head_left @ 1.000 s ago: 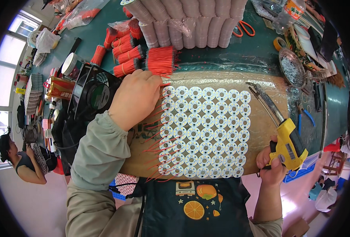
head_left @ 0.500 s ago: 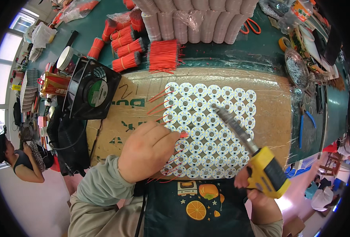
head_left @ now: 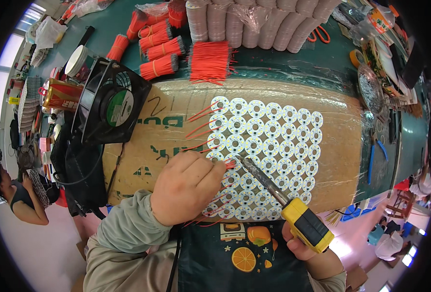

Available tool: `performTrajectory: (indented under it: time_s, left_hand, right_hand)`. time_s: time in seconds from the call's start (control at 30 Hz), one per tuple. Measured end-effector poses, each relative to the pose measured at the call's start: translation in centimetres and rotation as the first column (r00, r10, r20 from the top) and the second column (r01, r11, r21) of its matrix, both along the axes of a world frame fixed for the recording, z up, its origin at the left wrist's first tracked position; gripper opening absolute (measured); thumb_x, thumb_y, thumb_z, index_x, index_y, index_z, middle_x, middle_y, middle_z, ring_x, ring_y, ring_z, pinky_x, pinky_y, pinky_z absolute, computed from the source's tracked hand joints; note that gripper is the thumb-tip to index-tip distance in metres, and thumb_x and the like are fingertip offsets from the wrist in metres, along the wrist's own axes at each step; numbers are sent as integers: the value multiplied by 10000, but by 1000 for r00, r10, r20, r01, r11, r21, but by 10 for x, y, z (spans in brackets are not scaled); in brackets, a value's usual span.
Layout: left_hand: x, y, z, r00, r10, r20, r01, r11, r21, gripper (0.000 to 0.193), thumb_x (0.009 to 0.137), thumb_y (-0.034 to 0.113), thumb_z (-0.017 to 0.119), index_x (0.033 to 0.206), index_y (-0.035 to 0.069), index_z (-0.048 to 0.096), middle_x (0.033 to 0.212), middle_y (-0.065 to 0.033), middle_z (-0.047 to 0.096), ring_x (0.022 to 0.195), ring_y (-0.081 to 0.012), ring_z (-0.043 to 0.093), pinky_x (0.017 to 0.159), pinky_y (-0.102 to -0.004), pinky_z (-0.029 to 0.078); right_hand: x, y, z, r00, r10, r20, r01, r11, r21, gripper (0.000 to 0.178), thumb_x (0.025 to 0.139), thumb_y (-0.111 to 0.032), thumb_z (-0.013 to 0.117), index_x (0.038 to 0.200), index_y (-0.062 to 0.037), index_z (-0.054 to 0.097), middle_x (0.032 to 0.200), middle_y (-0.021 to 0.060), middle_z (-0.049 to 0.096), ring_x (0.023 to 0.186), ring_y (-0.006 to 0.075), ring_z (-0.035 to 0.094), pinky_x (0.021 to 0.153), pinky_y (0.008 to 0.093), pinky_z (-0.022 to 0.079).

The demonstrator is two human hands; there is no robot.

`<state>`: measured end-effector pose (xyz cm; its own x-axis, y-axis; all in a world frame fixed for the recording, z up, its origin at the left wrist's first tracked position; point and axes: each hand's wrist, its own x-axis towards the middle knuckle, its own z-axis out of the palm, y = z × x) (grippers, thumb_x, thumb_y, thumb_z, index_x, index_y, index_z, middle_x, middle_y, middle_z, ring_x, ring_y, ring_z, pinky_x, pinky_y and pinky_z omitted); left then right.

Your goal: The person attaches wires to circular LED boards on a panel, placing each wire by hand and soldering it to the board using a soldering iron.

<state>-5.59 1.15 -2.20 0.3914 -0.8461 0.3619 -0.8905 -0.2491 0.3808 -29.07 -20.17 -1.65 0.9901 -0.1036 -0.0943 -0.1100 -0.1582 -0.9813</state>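
Hands (head_left: 188,182) nr rnd wht PCBs (head_left: 274,164)

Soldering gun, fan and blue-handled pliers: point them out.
Soldering gun (head_left: 301,219), head view, on its yellow-and-black body.
Fan (head_left: 119,108), head view, on its green label.
Blue-handled pliers (head_left: 371,158), head view, on one handle.

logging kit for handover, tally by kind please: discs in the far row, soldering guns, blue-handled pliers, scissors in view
Far-row discs: 7
Soldering gun: 1
Blue-handled pliers: 1
Scissors: 1
Total: 10
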Motion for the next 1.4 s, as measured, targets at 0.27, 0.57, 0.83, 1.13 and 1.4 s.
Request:
performTrajectory:
  time_s: [0.27, 0.57, 0.83, 1.13, 1.4]
  left_hand:
    - [1, 0, 1, 999, -39, 7, 39, 999, 3, 381, 650, 4, 714, 1028, 10, 674, 812, -54, 561, 745, -245, 590, 651, -371, 486]
    - [0, 0, -1, 999, -34, 16, 34, 999, 3, 352, 674, 17, 706, 1023, 8, 673, 811, -57, 553, 750, -244, 583, 664, -367, 485]
    - [-1, 1, 0, 999, -28, 20, 27, 999, 20, 348, 676, 23, 705, 1022, 11, 673, 817, -61, 553, 759, -250, 587, 680, -369, 490]
    - [-1, -1, 0, 1000, -22, 6, 22, 999, 25, 344, 675, 23, 705, 1018, 9, 675, 816, -64, 555, 756, -253, 589, 687, -371, 496]
    - [-1, -1, 1, 1000, -23, 11, 23, 1000, 19, 335, 676, 21, 702, 1009, 5, 674, 807, -63, 552, 750, -250, 587, 680, -367, 495]
  right_hand:
    - [-7, -5, -4, 994, 40, -98, -55, 985, -164, 455, 840, -384, 703, 1147, -48, 684, 886, 88, 698, 733, 276, 702, 596, 332, 537]
    - [-8, 0, -10, 996, -87, 3, 87, 989, -121, 385, 813, -299, 723, 1102, -47, 683, 846, 82, 679, 675, 285, 667, 575, 347, 516]
    - [-11, -2, -10, 999, 2, -37, -9, 981, -194, 358, 816, -272, 726, 1088, -43, 683, 831, 84, 675, 665, 282, 665, 568, 350, 513]
    - [-8, 1, -11, 997, -60, 49, 67, 988, -137, 276, 820, -250, 713, 1002, -45, 685, 814, 84, 655, 634, 277, 640, 545, 352, 495]
    - [-8, -4, -12, 1000, 10, -16, -12, 991, -135, 416, 876, -326, 698, 1135, -9, 623, 760, 43, 579, 606, 204, 553, 543, 315, 439]
